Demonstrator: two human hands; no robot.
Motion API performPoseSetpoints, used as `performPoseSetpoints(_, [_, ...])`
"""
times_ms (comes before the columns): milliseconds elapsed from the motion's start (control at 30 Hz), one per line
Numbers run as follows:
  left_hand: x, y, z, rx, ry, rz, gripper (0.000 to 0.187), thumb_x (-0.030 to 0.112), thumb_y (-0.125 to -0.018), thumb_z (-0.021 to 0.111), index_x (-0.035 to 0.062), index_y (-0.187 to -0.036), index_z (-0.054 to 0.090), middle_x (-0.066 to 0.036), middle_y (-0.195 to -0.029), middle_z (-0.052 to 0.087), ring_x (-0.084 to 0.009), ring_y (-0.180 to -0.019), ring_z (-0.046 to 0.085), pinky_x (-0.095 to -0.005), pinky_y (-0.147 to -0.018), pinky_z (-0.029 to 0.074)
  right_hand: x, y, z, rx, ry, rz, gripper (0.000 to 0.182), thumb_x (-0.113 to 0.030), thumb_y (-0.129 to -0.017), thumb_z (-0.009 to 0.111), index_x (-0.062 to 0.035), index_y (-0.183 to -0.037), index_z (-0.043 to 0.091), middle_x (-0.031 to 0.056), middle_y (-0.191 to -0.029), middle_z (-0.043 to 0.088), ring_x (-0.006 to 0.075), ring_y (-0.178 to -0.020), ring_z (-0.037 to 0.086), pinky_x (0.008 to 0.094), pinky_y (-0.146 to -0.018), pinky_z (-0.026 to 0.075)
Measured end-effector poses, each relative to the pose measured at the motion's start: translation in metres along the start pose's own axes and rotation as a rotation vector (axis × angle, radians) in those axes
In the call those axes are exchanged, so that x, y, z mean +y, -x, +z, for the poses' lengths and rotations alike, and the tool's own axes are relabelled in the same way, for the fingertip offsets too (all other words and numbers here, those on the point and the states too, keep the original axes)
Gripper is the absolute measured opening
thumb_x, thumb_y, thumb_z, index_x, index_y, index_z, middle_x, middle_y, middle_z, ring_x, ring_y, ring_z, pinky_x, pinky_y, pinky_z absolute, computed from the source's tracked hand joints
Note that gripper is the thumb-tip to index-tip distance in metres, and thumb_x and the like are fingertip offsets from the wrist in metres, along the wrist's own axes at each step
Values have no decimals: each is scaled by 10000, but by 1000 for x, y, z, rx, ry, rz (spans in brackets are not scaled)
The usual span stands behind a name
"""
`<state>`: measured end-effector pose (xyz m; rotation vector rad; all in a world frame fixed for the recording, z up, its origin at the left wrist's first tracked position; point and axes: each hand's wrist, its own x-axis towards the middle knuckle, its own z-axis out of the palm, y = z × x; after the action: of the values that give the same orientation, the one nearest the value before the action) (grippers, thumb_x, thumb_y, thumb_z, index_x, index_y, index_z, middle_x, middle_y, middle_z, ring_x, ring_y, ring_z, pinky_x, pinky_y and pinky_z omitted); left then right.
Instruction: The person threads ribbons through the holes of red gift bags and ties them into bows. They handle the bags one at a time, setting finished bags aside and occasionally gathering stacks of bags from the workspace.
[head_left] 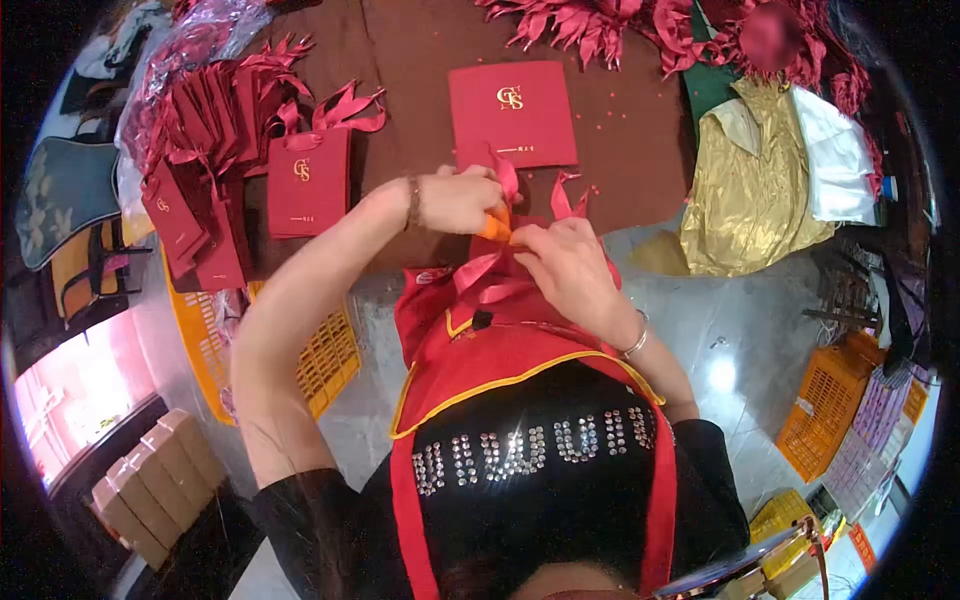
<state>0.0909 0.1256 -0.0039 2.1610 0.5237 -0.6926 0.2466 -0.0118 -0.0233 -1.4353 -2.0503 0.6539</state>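
Observation:
My left hand (457, 202) is closed around a small orange tool (494, 226), whose kind I cannot make out. Close beside it, my right hand (572, 272) has thumb and fingers pinched together near the tool's tip; what they grip is hidden. Loops of red ribbon (478, 272) hang below the hands, and another ribbon end (566, 196) sticks up behind the right one. Under the hands, at the table's front edge, lies a dark red piece mostly covered by them. Just beyond, a red gift bag (512, 112) with gold lettering lies flat.
More red gift bags (308, 185) with ribbons are stacked at left on the brown-covered table (400, 100). Red ribbons (590, 25) heap at the far edge. Gold wrapping (750, 190) and white plastic (835, 150) sit at right. Orange crates (335, 360) stand on the floor.

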Motion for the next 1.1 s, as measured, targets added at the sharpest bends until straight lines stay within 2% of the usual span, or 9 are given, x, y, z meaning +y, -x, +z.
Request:
performPoseSetpoints(133, [-4,-13,2,-27,200,-51,250,289,-726,592,93,-859,673,-113,-893,595,-271,-865,569,-369,-736,446,0,2,-2,47,-43,-40,130,-79,-756,617,-56,-874,568,98,-697,558,264,-681,539,359,-713,401])
performPoseSetpoints(233, [-5,-17,25,342,104,10,235,261,-708,586,67,-815,663,-132,-850,587,-286,-815,581,-373,-702,457,6,3,-3,83,-32,-26,145,-79,-754,620,-58,-888,569,97,-691,550,268,-681,535,362,-701,404])
performPoseSetpoints(467, [-8,-27,39,720,500,19,156,175,-763,584,35,-794,645,-121,-858,582,-259,-838,585,-335,-747,451,18,-1,2,23,-104,-41,147,-71,-757,615,-71,-897,568,91,-691,555,264,-684,541,362,-710,400])
performPoseSetpoints(667, [9,-15,39,681,505,-101,134,134,-804,591,14,-843,639,-80,-841,618,-151,-799,588,-279,-720,455,14,-3,-1,174,-73,-91,174,-49,-744,635,-65,-900,560,105,-874,569,263,-882,529,374,-829,386])
performPoseSetpoints(733, [10,-13,41,683,689,-18,159,133,-838,575,2,-900,641,-67,-830,647,-113,-776,584,-261,-707,458,21,15,2,591,-95,66,208,-17,-751,630,-52,-938,547,124,-1020,529,252,-1003,489,360,-896,367])
performPoseSetpoints(833, [13,-7,41,607,852,-6,164,114,-840,571,-3,-928,645,-53,-842,644,-106,-769,574,-249,-702,455,25,47,19,727,-962,527,358,-8,-794,599,-19,-1124,460,90,-1138,490,177,-1077,457,319,-926,388])
performPoseSetpoints(867, [12,-6,40,586,864,-1,168,103,-843,568,-9,-941,644,-37,-846,643,-90,-761,563,-234,-693,449,24,54,20,736,-960,532,358,-8,-794,599,-19,-1124,460,90,-1138,490,177,-1077,457,319,-926,388])
performPoseSetpoints(933, [10,-7,42,580,905,9,163,102,-844,567,-5,-940,645,-37,-844,641,-86,-762,560,-229,-690,446,27,70,24,76,-1047,627,448,-21,-810,602,-2,-1208,398,80,-1178,488,170,-1107,460,318,-947,387])
performPoseSetpoints(1100, [7,-6,38,701,727,-4,150,95,-843,570,3,-937,642,-36,-834,634,-86,-768,558,-226,-689,443,28,75,45,-41,-1060,528,499,-35,-812,615,2,-1250,379,75,-1177,511,162,-1108,472,308,-958,382])
